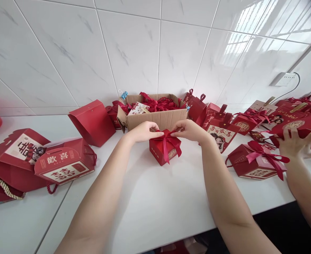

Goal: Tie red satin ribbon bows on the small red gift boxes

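Note:
A small red gift box point(157, 154) with a gold emblem on one side stands on the white table in front of me. Across its top lies a red ribbon bow point(168, 141) with tails hanging down the front. My left hand point(144, 132) pinches the bow's left loop between thumb and finger. From the other side, my right hand point(188, 130) pinches the right loop the same way. Both hands hover just above the box's upper edges, and the fingertips partly hide the loops.
Behind stands a cardboard box point(155, 120) full of red ribbons. Red gift boxes point(65, 160) lie to the left; a bow-tied box point(256, 160) and several bags sit right. Another person's hand point(297, 143) touches a red box at the far right. A tiled wall point(134, 53) closes off the back.

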The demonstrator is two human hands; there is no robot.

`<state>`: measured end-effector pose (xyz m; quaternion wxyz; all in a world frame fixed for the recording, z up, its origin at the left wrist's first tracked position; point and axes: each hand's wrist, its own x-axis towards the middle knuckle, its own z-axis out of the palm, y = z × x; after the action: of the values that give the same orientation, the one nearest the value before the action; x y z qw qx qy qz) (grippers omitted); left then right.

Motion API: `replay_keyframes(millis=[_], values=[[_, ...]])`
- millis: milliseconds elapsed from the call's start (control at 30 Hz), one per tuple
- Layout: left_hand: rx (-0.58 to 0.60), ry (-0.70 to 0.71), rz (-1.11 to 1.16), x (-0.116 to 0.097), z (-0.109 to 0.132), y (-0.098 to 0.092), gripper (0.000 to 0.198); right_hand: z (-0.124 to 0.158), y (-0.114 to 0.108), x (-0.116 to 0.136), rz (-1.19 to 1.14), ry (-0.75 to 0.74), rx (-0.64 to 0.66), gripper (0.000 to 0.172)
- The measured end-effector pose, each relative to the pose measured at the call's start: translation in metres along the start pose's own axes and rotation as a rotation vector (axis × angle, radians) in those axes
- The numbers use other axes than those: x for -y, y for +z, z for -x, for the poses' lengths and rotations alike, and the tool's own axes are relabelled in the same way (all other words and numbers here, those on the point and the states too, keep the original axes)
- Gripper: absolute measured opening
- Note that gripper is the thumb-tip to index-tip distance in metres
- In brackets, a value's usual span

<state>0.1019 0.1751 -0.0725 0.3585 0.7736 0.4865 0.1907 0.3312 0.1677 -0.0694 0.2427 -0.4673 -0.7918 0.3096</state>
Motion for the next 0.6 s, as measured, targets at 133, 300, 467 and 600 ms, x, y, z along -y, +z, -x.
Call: replay_keyframes(millis=[133,300,467,600], values=[[-0.051,0.037,-0.028,-0.007,0.003,0.001,0.036,0.000,0.001,0.001,-0.072,-0.044,0.017,0.020],[-0.086,0.047,-0.064,-0.011,0.004,0.000,0.031,-0.001,0.002,-0.002,-0.090,-0.006,0.039,0.030],[-0.105,0.039,-0.079,-0.013,0.004,0.002,0.035,-0.003,0.005,-0.005,-0.142,-0.050,0.016,0.023],[-0.085,0.052,-0.034,-0.010,0.002,0.002,0.032,-0.002,0.003,-0.003,-0.160,-0.037,0.078,0.025]])
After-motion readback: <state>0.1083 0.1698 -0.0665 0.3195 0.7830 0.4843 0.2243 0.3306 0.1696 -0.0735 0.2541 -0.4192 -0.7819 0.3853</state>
